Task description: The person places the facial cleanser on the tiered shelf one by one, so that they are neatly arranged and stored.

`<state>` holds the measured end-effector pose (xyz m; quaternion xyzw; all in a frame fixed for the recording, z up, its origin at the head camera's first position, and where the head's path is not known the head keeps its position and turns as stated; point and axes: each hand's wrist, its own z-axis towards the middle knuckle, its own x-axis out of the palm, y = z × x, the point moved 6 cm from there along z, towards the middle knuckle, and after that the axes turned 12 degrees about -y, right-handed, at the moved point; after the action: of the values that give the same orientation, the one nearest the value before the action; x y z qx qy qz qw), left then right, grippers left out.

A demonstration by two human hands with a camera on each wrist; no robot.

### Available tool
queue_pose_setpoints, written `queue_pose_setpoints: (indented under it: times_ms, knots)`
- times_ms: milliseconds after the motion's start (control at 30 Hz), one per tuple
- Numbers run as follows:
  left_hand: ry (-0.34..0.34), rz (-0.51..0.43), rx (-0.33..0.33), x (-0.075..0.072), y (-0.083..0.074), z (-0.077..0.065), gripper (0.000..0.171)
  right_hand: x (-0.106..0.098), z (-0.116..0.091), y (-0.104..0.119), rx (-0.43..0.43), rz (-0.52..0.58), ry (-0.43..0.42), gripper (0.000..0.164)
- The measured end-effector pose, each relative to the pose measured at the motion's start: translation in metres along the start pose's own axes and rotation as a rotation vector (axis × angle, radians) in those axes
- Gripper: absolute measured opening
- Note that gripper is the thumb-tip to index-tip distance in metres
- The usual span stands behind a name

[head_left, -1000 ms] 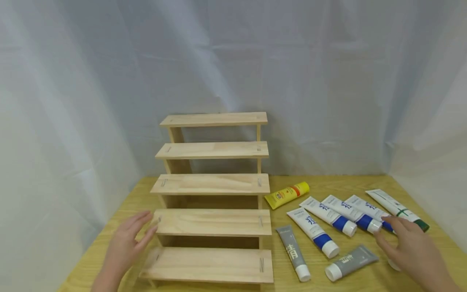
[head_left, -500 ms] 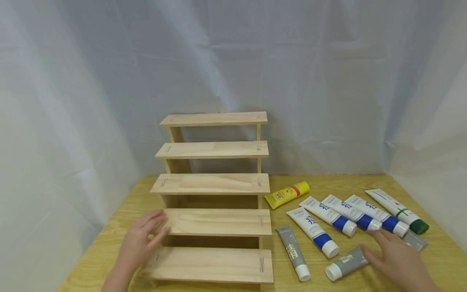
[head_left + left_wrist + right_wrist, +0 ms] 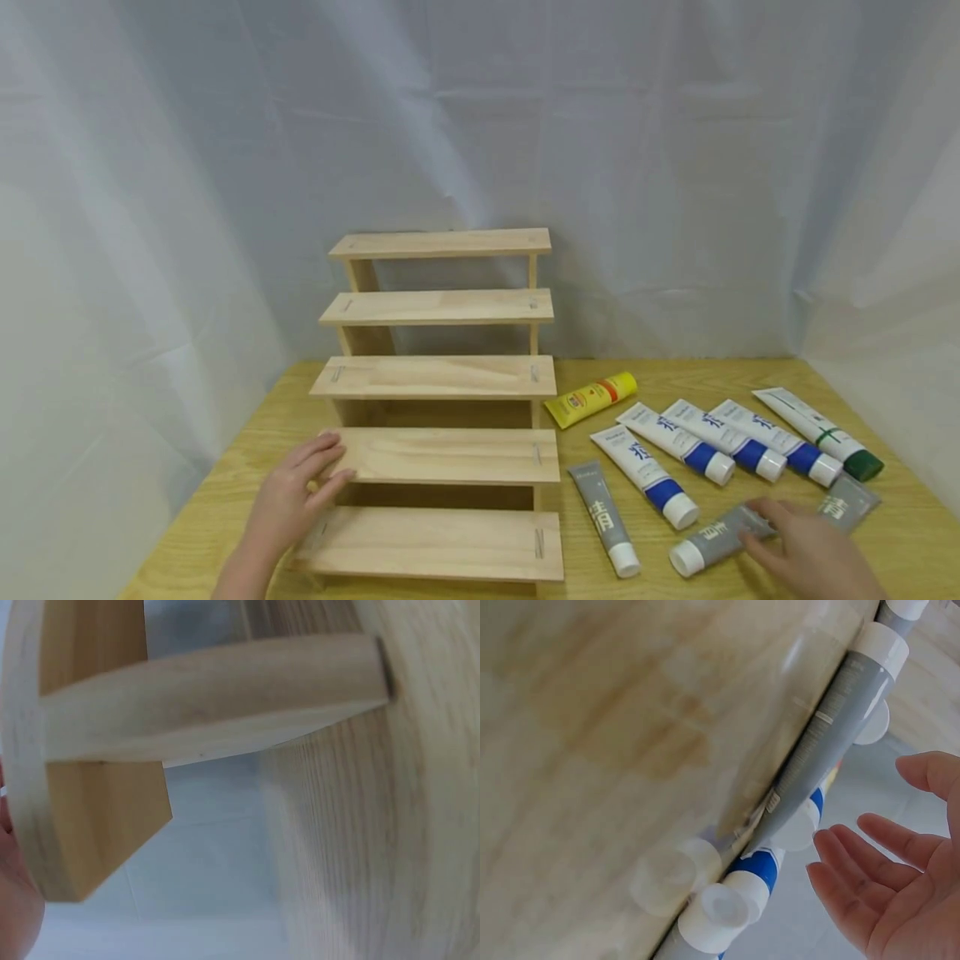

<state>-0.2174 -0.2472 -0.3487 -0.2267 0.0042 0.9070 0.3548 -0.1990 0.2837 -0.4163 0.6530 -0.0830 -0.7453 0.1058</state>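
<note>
While the left hand (image 3: 291, 493), fingers slightly bent, lies at the nine-o'clock end of a wooden rack (image 3: 431, 542), contact unclear, the right hand (image 3: 806, 546), fingers slack and parted, hovers above one gray tube (image 3: 716, 541), head view's four o'clock. Around it: four white-and-blue tubes (image 3: 643, 475), ten to one o'clock.

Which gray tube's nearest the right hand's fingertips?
The middle gray tube: the right hand has its fingertips over it. The left gray tube lies beside the wooden rack; the right gray tube shows beyond the hand.
</note>
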Motion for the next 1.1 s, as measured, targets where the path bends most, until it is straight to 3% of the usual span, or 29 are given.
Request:
queue_pose_setpoints:
  times_ms: [167,300,700,967,1100]
  knots:
    - [0.003,-0.002,0.002,0.0,0.0,0.0,0.048,0.011,0.0,-0.004,0.097,0.107,0.118,0.063]
    - [-0.003,-0.001,-0.003,0.0,0.001,0.0,0.049,0.017,0.001,-0.004,0.118,0.175,0.153,0.059]
    - [0.013,0.029,-0.04,0.0,0.004,-0.002,0.045,0.022,0.01,-0.008,0.14,0.241,0.146,0.054]
    - [-0.01,0.004,-0.023,0.002,0.002,-0.001,0.045,0.024,0.013,0.0,0.101,0.218,0.101,0.038]
    - [-0.015,0.001,-0.018,0.002,0.002,-0.001,0.049,0.024,0.013,0.001,0.097,0.203,0.091,0.046]
